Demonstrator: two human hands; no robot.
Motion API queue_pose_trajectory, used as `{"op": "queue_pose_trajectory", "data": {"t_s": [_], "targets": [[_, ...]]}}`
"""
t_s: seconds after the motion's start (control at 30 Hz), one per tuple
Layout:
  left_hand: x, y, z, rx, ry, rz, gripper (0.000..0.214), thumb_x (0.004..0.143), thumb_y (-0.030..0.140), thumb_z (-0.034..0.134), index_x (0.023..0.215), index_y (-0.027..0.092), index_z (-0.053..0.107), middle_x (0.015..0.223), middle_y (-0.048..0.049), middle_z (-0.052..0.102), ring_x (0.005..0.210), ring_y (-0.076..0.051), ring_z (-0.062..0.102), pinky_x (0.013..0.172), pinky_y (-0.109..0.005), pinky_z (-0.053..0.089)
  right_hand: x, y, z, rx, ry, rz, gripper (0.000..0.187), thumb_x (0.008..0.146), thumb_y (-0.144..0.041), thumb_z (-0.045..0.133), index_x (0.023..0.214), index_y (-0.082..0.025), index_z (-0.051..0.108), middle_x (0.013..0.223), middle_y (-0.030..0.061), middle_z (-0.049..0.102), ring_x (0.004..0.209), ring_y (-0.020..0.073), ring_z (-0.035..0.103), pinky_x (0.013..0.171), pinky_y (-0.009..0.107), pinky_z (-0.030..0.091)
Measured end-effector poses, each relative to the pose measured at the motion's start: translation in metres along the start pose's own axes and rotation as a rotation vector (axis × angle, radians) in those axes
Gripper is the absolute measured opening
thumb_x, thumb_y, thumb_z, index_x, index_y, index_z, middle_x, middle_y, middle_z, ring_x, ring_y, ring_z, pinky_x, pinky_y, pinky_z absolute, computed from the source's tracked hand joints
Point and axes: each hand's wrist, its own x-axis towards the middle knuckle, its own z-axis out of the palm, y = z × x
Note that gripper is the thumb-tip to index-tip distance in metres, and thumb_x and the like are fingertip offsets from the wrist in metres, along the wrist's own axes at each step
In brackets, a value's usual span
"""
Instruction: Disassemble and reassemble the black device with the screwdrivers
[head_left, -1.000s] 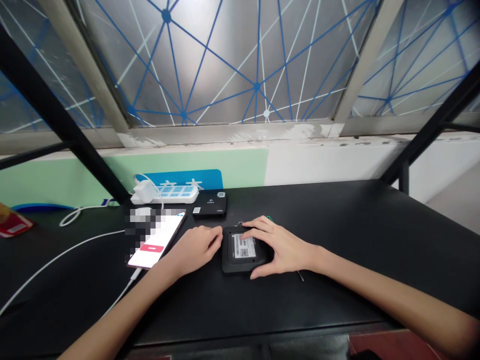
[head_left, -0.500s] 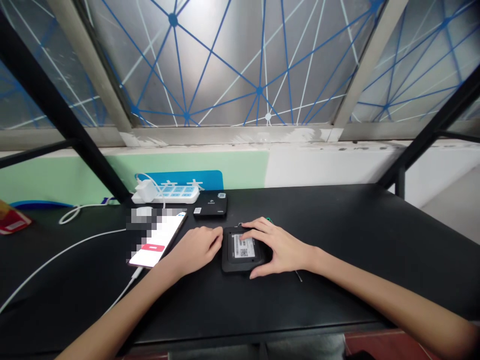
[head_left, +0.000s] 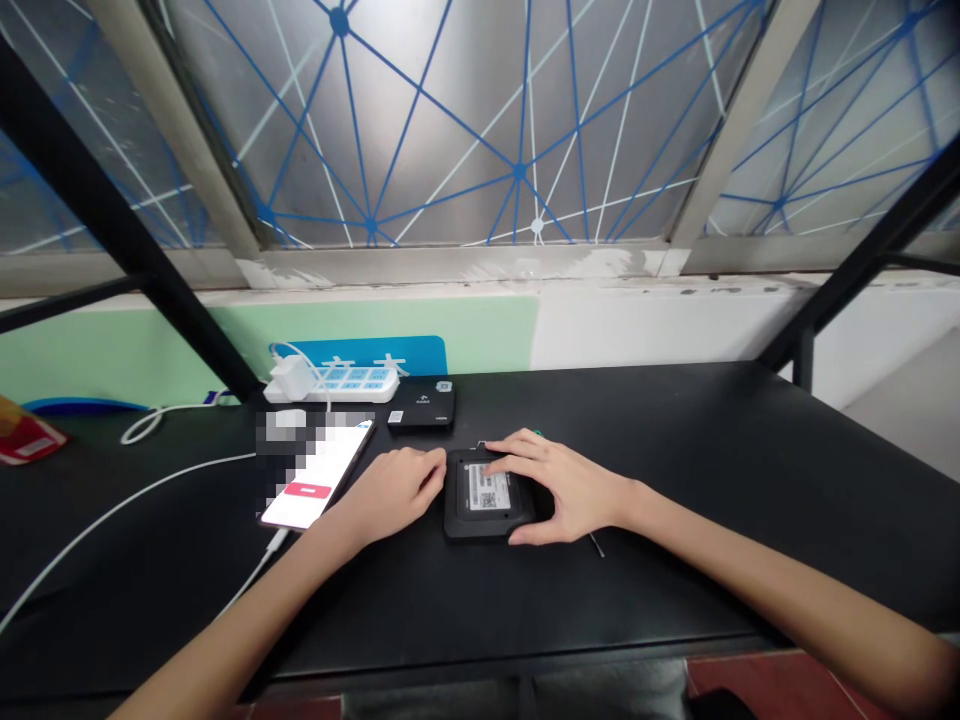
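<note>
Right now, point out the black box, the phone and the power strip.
black box (head_left: 487, 488), head view, its white label.
phone (head_left: 324, 472), head view, lit screen.
power strip (head_left: 354, 381), head view, socket face.

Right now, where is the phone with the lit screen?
In the head view the phone lies on the black table left of centre, just beside the left hand and in front of the white power strip.

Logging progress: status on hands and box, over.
Left hand at left edge of flat black labelled box. Right hand spread over it. Lit smartphone beside left wrist.
</note>
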Motion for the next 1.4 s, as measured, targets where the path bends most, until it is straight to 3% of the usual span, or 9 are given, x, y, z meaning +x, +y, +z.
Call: {"op": "queue_pose_trajectory", "data": {"t_s": [0.5, 1.1, 1.4], "targets": [[0.0, -0.001, 0.0, -0.006, -0.001, -0.007, 0.027, 0.101, 0.03, 0.031, 0.078, 0.022, 0.044, 0.067, -0.0006, 0.057, 0.061, -0.019, 0.058, 0.056, -0.029, 0.03, 0.001, 0.001, 0.001, 0.087, 0.047, -0.002, 0.073, 0.069, -0.058, 0.078, 0.128, -0.021, 0.057, 0.139, 0.0159, 0.051, 0.123, 0.0303, 0.047, 0.104, 0.05, 0.041], [-0.001, -0.003, 0.002, -0.006, 0.018, -0.015, 0.025, 0.099, 0.031, 0.032, 0.081, 0.022, 0.046, 0.067, -0.0004, 0.058, 0.061, -0.019, 0.057, 0.055, -0.029, 0.03, -0.001, -0.002, 0.001, -0.028, 0.021, 0.039, 0.078, 0.073, -0.065, 0.071, 0.134, -0.019, 0.054, 0.141, 0.0165, 0.051, 0.124, 0.0319, 0.048, 0.107, 0.051, 0.038], [0.0, -0.003, 0.003, 0.053, 0.017, -0.079, 0.031, 0.099, 0.033, 0.034, 0.072, 0.021, 0.046, 0.065, -0.0021, 0.057, 0.059, -0.02, 0.057, 0.053, -0.029, 0.028, 0.002, -0.014, 0.011, -0.066, 0.018, 0.052, 0.068, 0.091, -0.054, 0.056, 0.147, -0.02, 0.04, 0.151, 0.0161, 0.041, 0.137, 0.0308, 0.04, 0.113, 0.051, 0.034]]}}
